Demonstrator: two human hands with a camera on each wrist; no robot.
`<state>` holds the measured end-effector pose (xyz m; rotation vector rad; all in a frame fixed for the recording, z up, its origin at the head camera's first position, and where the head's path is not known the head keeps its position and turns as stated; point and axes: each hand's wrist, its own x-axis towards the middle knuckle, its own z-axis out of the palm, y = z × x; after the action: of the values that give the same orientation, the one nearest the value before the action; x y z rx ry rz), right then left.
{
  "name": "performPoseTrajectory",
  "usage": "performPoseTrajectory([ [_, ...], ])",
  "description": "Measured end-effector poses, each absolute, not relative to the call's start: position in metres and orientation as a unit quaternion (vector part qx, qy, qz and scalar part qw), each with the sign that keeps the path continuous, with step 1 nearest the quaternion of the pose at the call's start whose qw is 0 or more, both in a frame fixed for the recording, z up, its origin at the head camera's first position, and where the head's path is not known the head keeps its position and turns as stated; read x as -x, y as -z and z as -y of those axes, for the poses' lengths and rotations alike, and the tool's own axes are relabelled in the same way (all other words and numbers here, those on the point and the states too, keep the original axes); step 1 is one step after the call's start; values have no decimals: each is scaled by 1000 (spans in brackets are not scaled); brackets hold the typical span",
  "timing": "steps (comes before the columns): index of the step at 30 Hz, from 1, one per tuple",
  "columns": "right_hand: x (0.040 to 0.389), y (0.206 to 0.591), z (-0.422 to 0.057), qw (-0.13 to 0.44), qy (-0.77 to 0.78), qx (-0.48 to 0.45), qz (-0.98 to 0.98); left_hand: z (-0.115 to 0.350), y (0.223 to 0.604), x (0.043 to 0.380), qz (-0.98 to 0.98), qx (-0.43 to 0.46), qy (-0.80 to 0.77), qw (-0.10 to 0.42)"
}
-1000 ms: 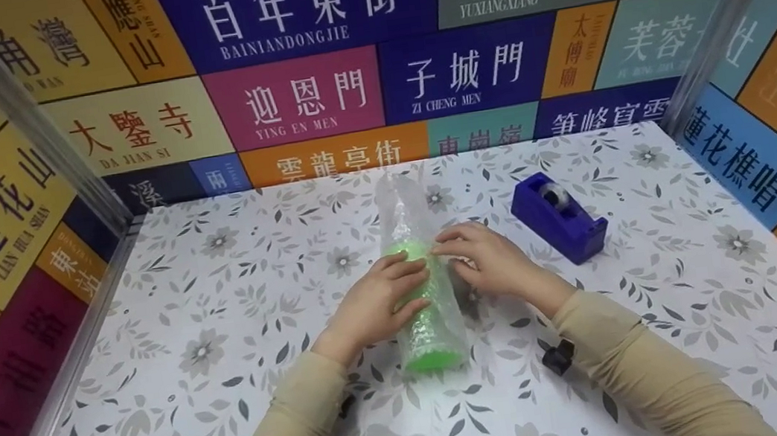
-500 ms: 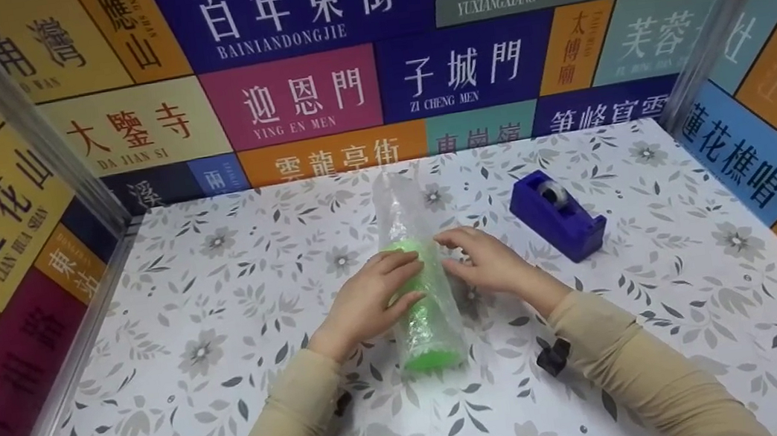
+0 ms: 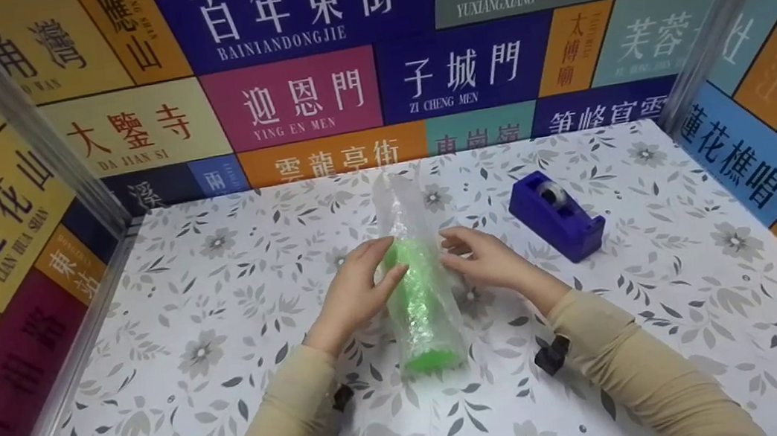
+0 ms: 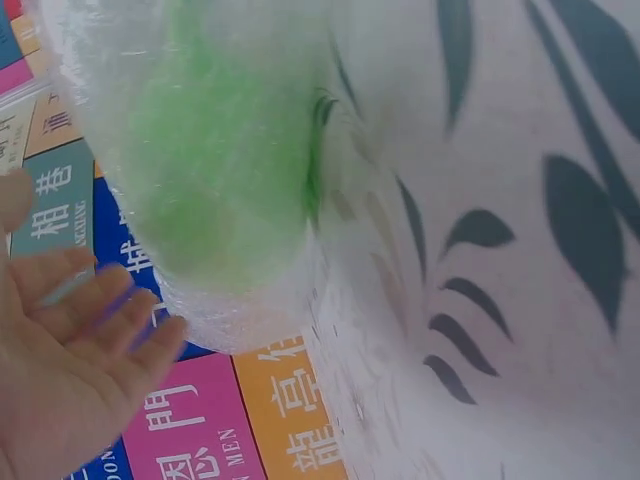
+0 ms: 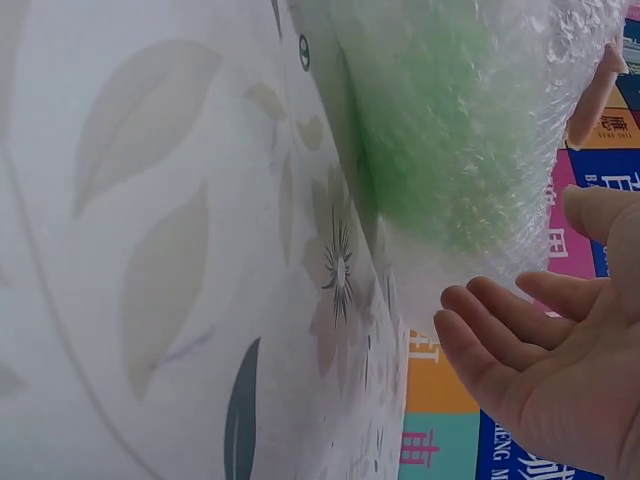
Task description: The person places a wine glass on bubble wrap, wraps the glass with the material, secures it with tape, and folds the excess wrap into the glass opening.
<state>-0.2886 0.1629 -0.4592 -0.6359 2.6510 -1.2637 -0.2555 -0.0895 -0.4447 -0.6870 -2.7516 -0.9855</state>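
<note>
A bright green cylinder, rolled in clear bubble wrap (image 3: 421, 304), lies lengthwise on the table in the head view. The wrap extends past its far end as a flattened, whitish sleeve. At the left side of the roll is my left hand (image 3: 356, 286), fingers loosely bent, fingertips right at the wrap. On the other side, my right hand (image 3: 484, 258) has its fingertips close to the wrap's right edge. Both wrist views show relaxed fingers beside the bubble wrap (image 4: 230, 150), with the green blurred through the plastic (image 5: 450, 130).
A blue tape dispenser (image 3: 557, 218) with a roll of tape stands to the right of my right hand. The table (image 3: 235, 418) has a floral cover. Panels with street names (image 3: 297, 95) rise behind and at both sides, with clear corner posts.
My left hand has drawn back left from on top of the roll to its side. My right hand has shifted slightly right, off the wrap's edge. The roll stays in place.
</note>
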Motion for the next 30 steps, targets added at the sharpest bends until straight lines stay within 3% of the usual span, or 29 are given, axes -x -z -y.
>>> performPoseTrajectory([
  [16,291,475,-157,158,537,145,-816,94,453,265,858,38,509,-63],
  [25,288,476,-151,180,561,144,-795,89,457,269,806,29,580,-112],
  [30,286,476,-150,171,576,139,-787,88,456,268,806,29,583,-98],
])
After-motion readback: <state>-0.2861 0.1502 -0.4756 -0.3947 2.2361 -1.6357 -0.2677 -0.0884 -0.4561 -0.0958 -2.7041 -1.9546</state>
